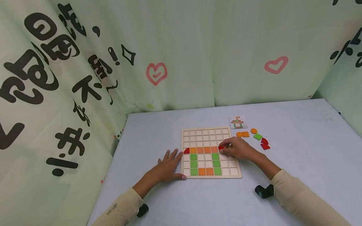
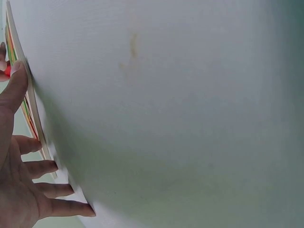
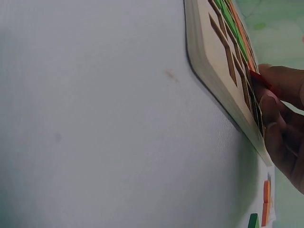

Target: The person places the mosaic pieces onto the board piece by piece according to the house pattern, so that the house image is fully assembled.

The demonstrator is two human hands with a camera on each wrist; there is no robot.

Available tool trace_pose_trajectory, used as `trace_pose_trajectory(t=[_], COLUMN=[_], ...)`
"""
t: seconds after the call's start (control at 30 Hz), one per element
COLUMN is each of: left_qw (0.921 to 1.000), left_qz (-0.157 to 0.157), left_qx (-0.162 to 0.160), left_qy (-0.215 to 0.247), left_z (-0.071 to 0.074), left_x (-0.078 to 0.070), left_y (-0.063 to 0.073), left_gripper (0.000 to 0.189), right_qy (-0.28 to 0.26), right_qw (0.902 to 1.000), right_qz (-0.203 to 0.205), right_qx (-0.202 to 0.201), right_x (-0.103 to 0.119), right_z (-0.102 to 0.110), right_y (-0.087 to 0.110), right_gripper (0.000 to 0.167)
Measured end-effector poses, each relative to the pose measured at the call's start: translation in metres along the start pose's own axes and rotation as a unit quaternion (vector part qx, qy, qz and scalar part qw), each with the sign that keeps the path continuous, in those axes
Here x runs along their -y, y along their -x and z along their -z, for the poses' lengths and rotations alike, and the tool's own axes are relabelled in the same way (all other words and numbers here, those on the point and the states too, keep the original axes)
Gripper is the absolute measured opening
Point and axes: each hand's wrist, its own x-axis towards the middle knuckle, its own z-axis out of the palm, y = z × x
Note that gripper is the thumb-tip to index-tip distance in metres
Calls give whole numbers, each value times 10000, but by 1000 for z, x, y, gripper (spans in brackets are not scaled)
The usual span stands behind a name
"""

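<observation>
A wooden grid board (image 1: 210, 174) lies on the table, holding rows of orange and green squares and a red quarter-circle piece (image 1: 186, 151) at the left. My left hand (image 1: 167, 168) rests by the board's left edge, fingers spread and thumb at its lower left corner. Between thumb and fingertips, my right hand (image 1: 237, 148) pinches a small red piece (image 1: 221, 147) at the right end of the orange row. The right wrist view shows this red piece (image 3: 260, 80) tilted close over the board's cells, partly hidden by the fingers.
Behind the board lies a picture card (image 1: 238, 122) with a gridded figure. Right of the board are orange circles (image 1: 253, 131), an orange square (image 1: 245, 134), a green square (image 1: 257, 136) and two red pieces (image 1: 265, 146). A printed curtain (image 1: 186, 62) stands behind the table.
</observation>
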Motion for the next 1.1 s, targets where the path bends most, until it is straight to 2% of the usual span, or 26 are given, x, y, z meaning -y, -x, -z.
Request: trace_pose_trajectory(t=[0.27, 0.57, 0.9, 1.1], left_qw=[10000, 10000, 10000, 9999], left_qz=[31, 68, 57, 75], left_qx=[44, 50, 55, 85], left_qy=[4, -22, -22, -2], left_z=[0, 0, 1, 0], left_x=[0, 0, -1, -1], left_y=[-1, -2, -1, -2], left_gripper=[103, 103, 103, 103], right_qy=[584, 560, 632, 666], right_qw=[9980, 9979, 9965, 9964], right_qz=[-177, -242, -350, -419], right_qx=[-174, -205, -414, -303], right_x=[0, 3, 8, 8], right_z=[1, 0, -2, -2], right_y=[1, 1, 2, 1], right_gripper=[24, 21, 22, 23])
